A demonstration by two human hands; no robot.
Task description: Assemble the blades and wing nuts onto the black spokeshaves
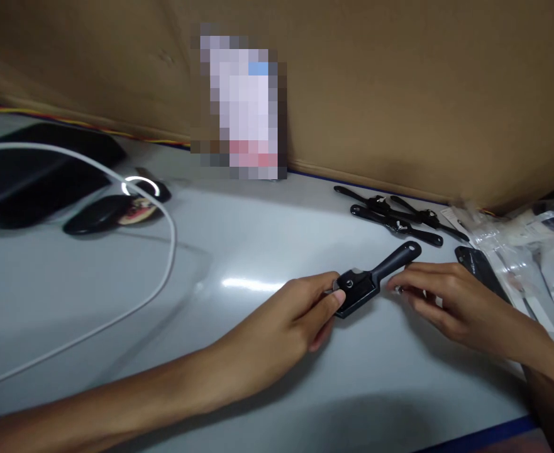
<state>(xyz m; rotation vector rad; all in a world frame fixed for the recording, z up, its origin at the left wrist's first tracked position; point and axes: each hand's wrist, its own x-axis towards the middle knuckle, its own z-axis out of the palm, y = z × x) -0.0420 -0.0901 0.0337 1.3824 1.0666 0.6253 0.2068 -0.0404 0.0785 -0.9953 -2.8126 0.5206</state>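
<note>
My left hand (305, 309) grips a black spokeshave (359, 288) by its near end, thumb on the body. Its other handle, with a hole at the tip, points up and to the right. A round fitting shows at the middle of the body. Just right of it, my right hand (451, 299) pinches a small shiny metal piece (398, 289), too small to name for sure. The pinched piece is apart from the tool. Several similar black spokeshaves (397, 223) lie together beyond my hands, near the cardboard.
Clear plastic bags (507, 251) and a dark flat object (479, 267) lie at the right. A white cable (170, 251) loops across the left of the grey table (239, 245), by a black mouse (100, 214) and a dark box-like thing (36, 170). A cardboard wall (399, 94) stands behind.
</note>
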